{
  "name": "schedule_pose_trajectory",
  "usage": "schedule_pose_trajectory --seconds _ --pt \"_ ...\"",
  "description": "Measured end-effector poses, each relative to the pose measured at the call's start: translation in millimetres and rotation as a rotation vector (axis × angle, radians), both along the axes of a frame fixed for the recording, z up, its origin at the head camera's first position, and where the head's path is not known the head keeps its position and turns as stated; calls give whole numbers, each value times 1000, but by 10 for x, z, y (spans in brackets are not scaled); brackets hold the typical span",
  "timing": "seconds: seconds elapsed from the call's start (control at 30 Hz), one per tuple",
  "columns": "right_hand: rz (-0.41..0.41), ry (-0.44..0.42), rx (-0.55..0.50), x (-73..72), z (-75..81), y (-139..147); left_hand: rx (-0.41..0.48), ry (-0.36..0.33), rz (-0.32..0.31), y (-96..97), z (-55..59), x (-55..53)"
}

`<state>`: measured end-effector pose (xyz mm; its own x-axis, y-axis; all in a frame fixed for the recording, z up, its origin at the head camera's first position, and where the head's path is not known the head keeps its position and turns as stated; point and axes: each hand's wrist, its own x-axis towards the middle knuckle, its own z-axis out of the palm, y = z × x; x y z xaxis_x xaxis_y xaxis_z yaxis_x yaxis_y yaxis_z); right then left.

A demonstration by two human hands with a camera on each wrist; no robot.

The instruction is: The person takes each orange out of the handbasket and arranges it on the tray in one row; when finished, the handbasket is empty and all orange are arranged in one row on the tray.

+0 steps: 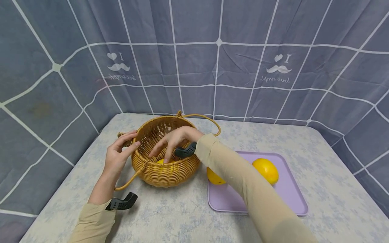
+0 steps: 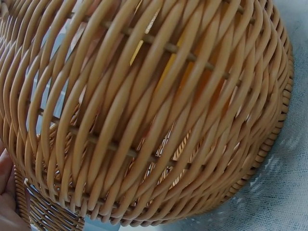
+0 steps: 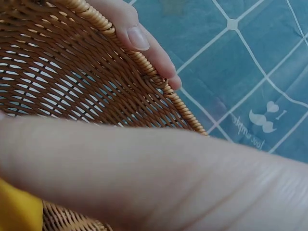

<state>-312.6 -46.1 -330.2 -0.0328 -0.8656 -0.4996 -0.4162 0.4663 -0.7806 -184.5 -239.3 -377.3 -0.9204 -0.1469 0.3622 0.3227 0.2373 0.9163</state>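
A round wicker basket (image 1: 165,175) stands on the table, its two handles folded out to the sides. My left hand (image 1: 117,153) holds the basket's left rim, its thumb lying over the edge; in the right wrist view two of its fingers (image 3: 139,38) show over the rim. My right hand (image 1: 171,141) reaches down into the basket with fingers spread, close to a smooth yellow fruit (image 1: 165,161) low inside. The right wrist view shows part of that fruit (image 3: 19,209) below my forearm; the right fingertips are cut off there. Whether they touch the fruit is unclear.
To the right lies a purple tray (image 1: 291,199) bearing a yellow oval fruit (image 1: 265,170) and another yellow fruit (image 1: 215,177), partly hidden by my right sleeve. A grey-blue checked curtain (image 1: 194,67) hangs behind the pale patterned table (image 1: 170,216).
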Motion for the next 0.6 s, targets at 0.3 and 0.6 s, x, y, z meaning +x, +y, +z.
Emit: schedule_pose_trajectory --seconds 0.3,0.6 --pt "-5 -112 75 14 -7 16 -1 -2 4 6 6 -4" --pt "37 -80 71 6 -3 23 -3 10 -8 9 -2 8"
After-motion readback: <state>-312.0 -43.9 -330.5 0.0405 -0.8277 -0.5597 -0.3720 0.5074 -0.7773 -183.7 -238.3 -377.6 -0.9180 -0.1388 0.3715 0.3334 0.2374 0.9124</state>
